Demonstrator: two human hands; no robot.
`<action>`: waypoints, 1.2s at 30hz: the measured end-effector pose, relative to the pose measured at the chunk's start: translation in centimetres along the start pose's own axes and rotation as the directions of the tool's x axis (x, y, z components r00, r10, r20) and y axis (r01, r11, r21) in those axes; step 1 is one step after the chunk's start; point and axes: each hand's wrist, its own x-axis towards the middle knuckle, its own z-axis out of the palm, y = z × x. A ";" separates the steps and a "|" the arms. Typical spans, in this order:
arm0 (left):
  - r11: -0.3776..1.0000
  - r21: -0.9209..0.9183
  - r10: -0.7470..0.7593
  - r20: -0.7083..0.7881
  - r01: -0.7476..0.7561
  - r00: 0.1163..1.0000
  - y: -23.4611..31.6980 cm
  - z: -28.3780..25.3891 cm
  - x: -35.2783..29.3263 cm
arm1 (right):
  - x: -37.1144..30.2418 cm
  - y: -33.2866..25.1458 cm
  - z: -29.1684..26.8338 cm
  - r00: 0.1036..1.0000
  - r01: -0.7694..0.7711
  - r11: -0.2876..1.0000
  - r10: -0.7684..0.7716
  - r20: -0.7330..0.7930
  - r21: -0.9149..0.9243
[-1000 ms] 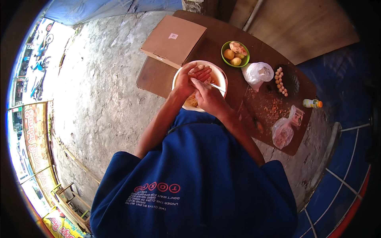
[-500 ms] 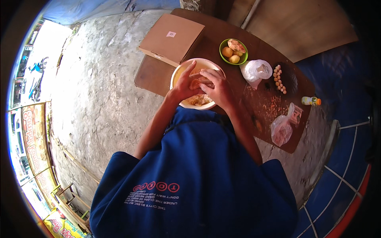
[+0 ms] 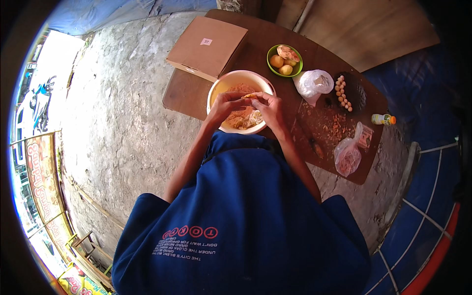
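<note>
A cream-coloured bowl (image 3: 212, 91) stands on the brown table in front of me, holding a crumbly orange mixture (image 3: 241, 88) with a paler, whitish lump on its near side. Both my hands are raised over it, fingertips brought together. Between them is a small orange-yellow piece of the mixture (image 3: 250, 96). My left hand (image 3: 226, 104) pinches it from the left, fingers curled. My right hand (image 3: 271, 107) grips it from the other side with thumb and fingers. The fingers partly hide the piece.
Behind the bowl lies a closed cardboard box (image 3: 209, 44). Rightward are a green bowl (image 3: 269, 66) of round yellow pieces, a white plastic bag (image 3: 313, 86), a dark round dish (image 3: 361, 93) with several pale balls, brown scraps (image 3: 334, 127), a clear bag (image 3: 347, 160) and an orange-capped bottle (image 3: 381, 119).
My hands were flatter, fingers stretched and overlapping around an orange lump. Now the fingers are curled in and pinch a small piece, leaving more of the mixture visible.
</note>
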 end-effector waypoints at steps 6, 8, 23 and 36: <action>0.994 0.106 0.045 -0.181 -0.026 0.982 -1.3 0.0 0.5 | -0.8 0.0 0.5 0.999 -0.029 0.996 0.027 0.021 0.084; 0.963 0.269 0.078 -0.191 -0.024 0.978 -1.4 -0.1 0.4 | -0.7 0.2 0.3 0.999 -0.037 0.999 0.037 0.020 -0.012; 0.918 0.396 0.115 -0.212 -0.022 0.971 -1.2 -0.2 0.4 | -0.4 -0.1 0.6 0.992 -0.092 0.993 0.098 -0.075 0.078; 0.456 -0.825 -0.130 0.309 0.334 0.942 -3.4 0.2 2.9 | -1.3 -2.3 1.3 0.985 0.168 0.920 -0.166 0.036 -0.353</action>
